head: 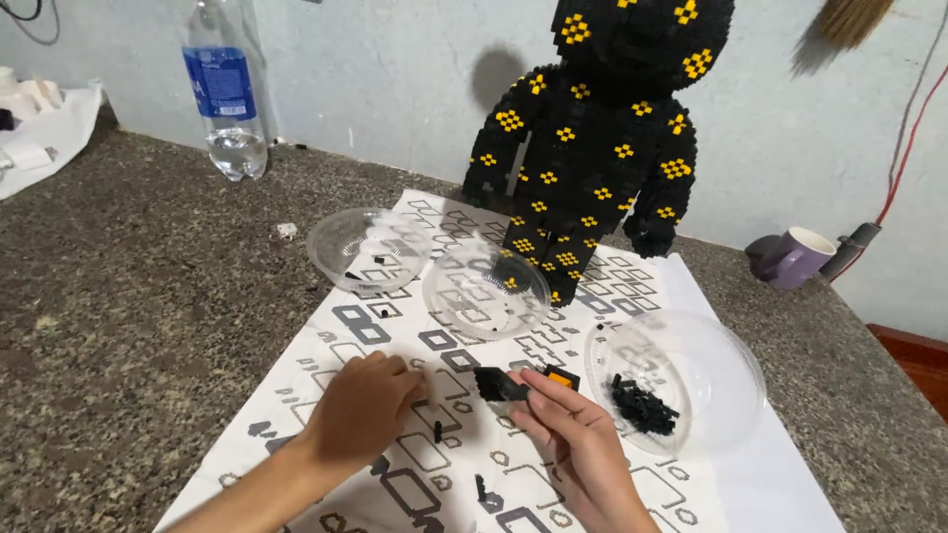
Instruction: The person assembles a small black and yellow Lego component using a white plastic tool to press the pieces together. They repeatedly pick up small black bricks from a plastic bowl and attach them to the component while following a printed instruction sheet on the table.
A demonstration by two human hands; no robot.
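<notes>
My right hand (pixel 573 434) holds a small cluster of black bricks with an orange piece (pixel 518 382) just above the printed instruction sheet (pixel 395 326). My left hand (pixel 360 410) rests knuckles-up on the sheet, fingers curled down onto the paper; whether it grips anything is hidden. A tiny black brick (pixel 437 430) lies between the hands, another (pixel 481 488) nearer me. Behind stands a tall black block-built bear figure with yellow diamond patterns (pixel 592 148). A clear bowl at the right (pixel 726 365) holds a pile of black bricks (pixel 642 405).
Two more clear plastic bowls, one (pixel 331 252) and another (pixel 533 286), sit on the sheet with a few small pieces in them. A water bottle (pixel 225 94) stands at the back left, a purple mug (pixel 793 259) at the back right. The counter (pixel 128 296) is speckled stone.
</notes>
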